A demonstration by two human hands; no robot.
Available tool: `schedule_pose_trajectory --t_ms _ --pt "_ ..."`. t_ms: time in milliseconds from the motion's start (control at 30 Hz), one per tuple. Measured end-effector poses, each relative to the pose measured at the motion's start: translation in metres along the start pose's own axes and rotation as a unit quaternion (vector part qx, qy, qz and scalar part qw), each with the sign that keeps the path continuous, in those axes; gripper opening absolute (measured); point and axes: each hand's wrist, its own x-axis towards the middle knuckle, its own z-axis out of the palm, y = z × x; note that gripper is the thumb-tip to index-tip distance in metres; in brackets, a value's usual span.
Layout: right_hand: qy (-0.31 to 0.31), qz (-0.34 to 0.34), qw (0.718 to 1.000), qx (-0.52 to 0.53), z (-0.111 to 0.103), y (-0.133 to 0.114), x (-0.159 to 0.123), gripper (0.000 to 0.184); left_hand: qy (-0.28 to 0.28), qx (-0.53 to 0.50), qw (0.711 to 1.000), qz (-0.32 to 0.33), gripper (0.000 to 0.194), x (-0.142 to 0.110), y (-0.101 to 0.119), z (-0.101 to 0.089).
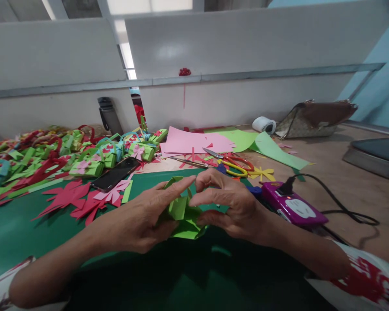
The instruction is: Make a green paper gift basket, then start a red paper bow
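Observation:
My left hand (142, 220) and my right hand (230, 205) both grip a folded piece of light green paper (181, 214) over a dark green mat (26, 229). The left index finger stretches across the top of the fold while the thumb pinches from below. The right thumb and fingers press on the paper's right side. Part of the paper is hidden under my fingers.
A black phone (115, 173) lies on red and pink paper flowers (71, 198). Several green paper baskets (87, 166) pile up at left. Scissors (233, 164), pink sheets (188, 140), green sheets (272, 149), a purple device (293, 207) with cable, a tape roll (264, 124) and a bag (314, 116) are beyond.

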Motion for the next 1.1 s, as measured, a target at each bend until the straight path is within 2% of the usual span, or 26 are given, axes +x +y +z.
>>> schedule_pose_trajectory --t_ms 100,233,333,500,733,900,1100 --pt "-0.031 -0.003 0.999 0.012 -0.004 -0.004 0.001 0.021 -0.054 -0.033 0.998 0.009 0.073 0.002 0.000 -0.001" --pt "-0.097 0.013 0.995 0.006 -0.011 -0.010 0.000 0.027 -0.050 -0.050 0.997 0.007 0.073 0.003 -0.001 -0.002" --pt "-0.124 0.011 0.992 -0.006 -0.015 -0.013 0.000 0.034 -0.051 -0.054 0.997 0.004 0.075 0.004 0.000 -0.001" --pt "-0.140 0.022 0.989 -0.034 -0.015 -0.014 0.002 0.026 -0.066 -0.054 0.996 -0.006 0.083 0.005 0.003 0.001" --pt "-0.112 0.030 0.992 -0.051 -0.013 -0.016 0.003 0.024 -0.062 -0.070 0.995 -0.021 0.081 0.003 0.002 0.005" --pt "-0.080 0.015 0.994 -0.075 -0.008 -0.012 0.001 0.020 -0.074 -0.115 0.988 -0.068 0.082 0.002 0.001 0.008" --pt "-0.053 0.022 0.993 -0.099 -0.004 -0.007 -0.002 0.011 -0.058 -0.101 0.992 -0.042 0.076 0.003 0.001 0.007"
